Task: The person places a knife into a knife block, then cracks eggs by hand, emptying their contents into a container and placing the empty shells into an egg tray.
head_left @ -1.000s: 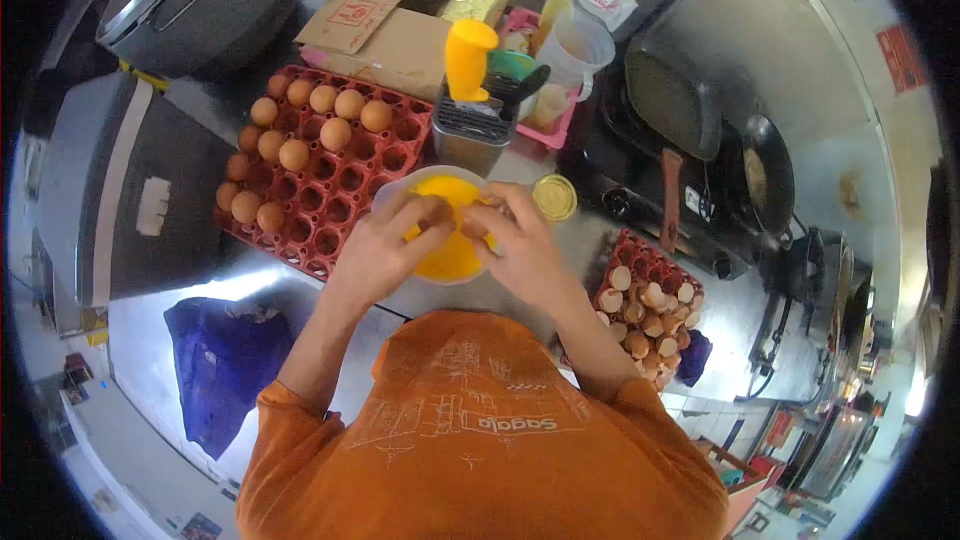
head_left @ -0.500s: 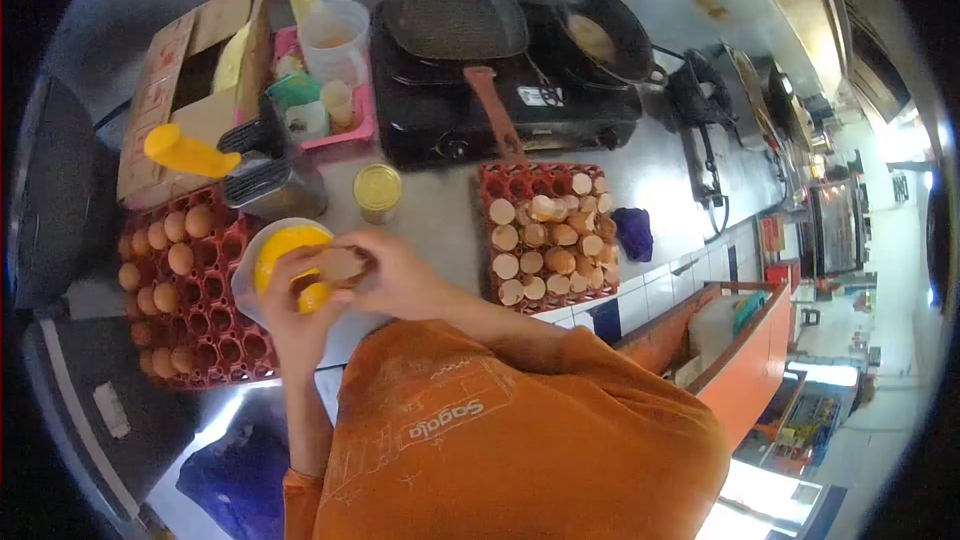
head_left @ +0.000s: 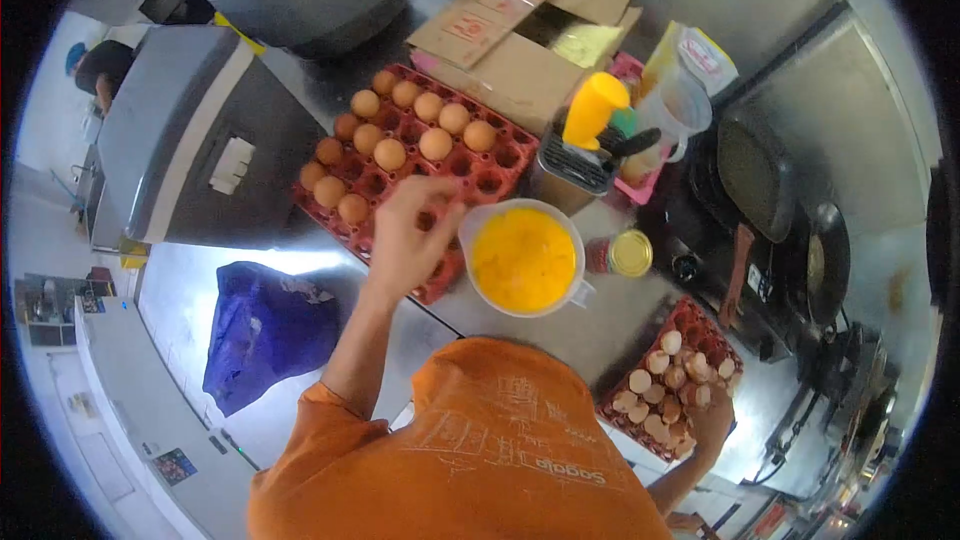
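Note:
My left hand (head_left: 412,232) hovers over the near side of the red egg tray (head_left: 488,183), thumb and fingers apart with nothing in them. Several whole brown eggs (head_left: 436,144) sit in the tray's far and left wells. To the right of this hand is a clear plastic jug (head_left: 487,291) with yellow beaten-looking egg (head_left: 525,260) in it. My right hand (head_left: 710,422) reaches to the second red tray (head_left: 690,317), at its right edge, touching the empty eggshells (head_left: 674,377). Its fingertips are hidden among the shells.
A tin can (head_left: 630,254) and a grey container with a yellow-handled tool (head_left: 596,110) stand near the jug. Behind are a cardboard box (head_left: 520,75) and a stove (head_left: 690,230) with pans. A purple bag (head_left: 262,335) lies left; a person (head_left: 104,70) is far back.
My hands have parted from the cracked egg they held over the jug. The left moved to the whole-egg tray, the right to the shell tray. The view has turned left.

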Tool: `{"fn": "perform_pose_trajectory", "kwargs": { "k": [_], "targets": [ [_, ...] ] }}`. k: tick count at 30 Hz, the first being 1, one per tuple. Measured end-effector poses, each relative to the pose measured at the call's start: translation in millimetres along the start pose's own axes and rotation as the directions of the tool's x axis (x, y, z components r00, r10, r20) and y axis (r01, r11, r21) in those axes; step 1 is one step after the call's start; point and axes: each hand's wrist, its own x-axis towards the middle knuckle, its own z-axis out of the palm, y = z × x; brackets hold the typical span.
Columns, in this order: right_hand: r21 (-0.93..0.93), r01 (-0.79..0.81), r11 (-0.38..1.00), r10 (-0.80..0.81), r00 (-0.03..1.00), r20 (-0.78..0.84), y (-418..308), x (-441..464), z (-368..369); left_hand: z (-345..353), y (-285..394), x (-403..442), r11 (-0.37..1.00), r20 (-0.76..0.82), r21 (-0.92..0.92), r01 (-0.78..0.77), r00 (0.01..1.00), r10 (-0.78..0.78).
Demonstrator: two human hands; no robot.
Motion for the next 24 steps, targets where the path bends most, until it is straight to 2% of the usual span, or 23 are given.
{"fn": "perform_pose_trajectory", "kwargs": {
  "k": [1, 2, 3, 5, 6, 7, 8, 9, 10, 11, 13, 14, 16, 17, 19, 22, 24],
  "targets": [
    [0.004, 0.017, 1.000, -0.017, 1.000, -0.009, -5.8, 0.3, -3.6, -15.1, -8.7, 8.4, 0.980, -0.064, 0.190, -0.056, 0.996, 0.069],
    [0.077, -0.071, 0.995, 0.070, 0.997, 0.008, -6.7, 0.4, -10.4, -28.8, -13.5, 15.0, 0.919, -0.108, 0.384, -0.095, 0.983, 0.147],
    [0.149, -0.160, 0.976, 0.156, 0.987, 0.032, -13.5, 3.2, -17.7, -42.8, -20.0, 16.8, 0.913, -0.121, 0.397, -0.096, 0.980, 0.155],
    [0.137, -0.164, 0.977, 0.168, 0.986, -0.013, -30.3, 9.0, -24.1, -68.0, -34.1, 22.2, 0.740, -0.132, 0.673, 0.014, 0.986, 0.102],
    [0.110, -0.187, 0.976, 0.194, 0.980, -0.051, -39.3, 8.9, -27.3, -79.9, -37.3, 22.7, 0.735, -0.139, 0.678, 0.011, 0.984, 0.113],
    [0.226, -0.116, 0.967, 0.120, 0.993, -0.004, -52.5, 11.5, -33.0, -89.4, -39.6, 18.5, 0.713, -0.018, 0.701, -0.005, 1.000, 0.025],
    [0.232, -0.114, 0.966, 0.119, 0.993, -0.010, -61.9, 15.5, -29.0, -92.8, -39.1, 14.5, 0.693, 0.103, 0.720, -0.027, 0.992, -0.069],
    [0.311, -0.086, 0.947, 0.101, 0.994, -0.032, -70.0, 19.3, -22.5, -92.0, -31.5, 11.6, 0.634, 0.147, 0.773, 0.002, 0.972, -0.182],
    [0.385, -0.058, 0.921, 0.086, 0.995, -0.055, -81.7, 22.2, -20.8, -92.4, -34.0, 9.6, 0.635, 0.150, 0.773, -0.005, 0.973, -0.174],
    [0.388, -0.063, 0.920, 0.093, 0.994, -0.059, -94.6, 25.7, -20.6, -95.1, -41.0, 7.5, 0.631, 0.212, 0.772, -0.078, 0.967, -0.139],
    [0.386, 0.065, 0.920, -0.069, 0.998, -0.004, -129.6, 34.3, -24.5, -100.0, -48.4, 8.3, 0.602, 0.316, 0.770, -0.213, 0.946, -0.070],
    [0.387, 0.064, 0.920, -0.066, 0.998, -0.009, -142.7, 36.8, -23.7, -102.6, -51.3, 9.8, 0.602, 0.318, 0.768, -0.217, 0.946, -0.064],
    [0.519, -0.006, 0.855, -0.031, 0.998, 0.063, -164.5, 43.6, -16.0, -106.8, -57.1, 14.5, 0.578, 0.398, 0.756, -0.308, 0.917, -0.031],
    [0.524, -0.006, 0.852, -0.027, 0.998, 0.055, -171.3, 48.6, -11.1, -106.5, -58.7, 18.0, 0.574, 0.399, 0.755, -0.316, 0.917, -0.022],
    [0.507, 0.162, 0.846, -0.194, 0.981, 0.011, -183.2, 54.7, -3.8, -106.4, -60.0, 23.4, 0.534, 0.476, 0.764, -0.362, 0.875, -0.087],
    [0.557, 0.216, 0.802, -0.274, 0.961, 0.021, -217.3, 60.2, -17.0, -114.9, -50.4, 31.6, 0.559, 0.497, 0.747, -0.361, 0.861, -0.107],
    [0.588, 0.194, 0.785, -0.290, 0.954, 0.072, -237.8, 63.2, -26.5, -121.9, -46.2, 33.7, 0.615, 0.435, 0.728, -0.304, 0.897, -0.072]
  ]
}}
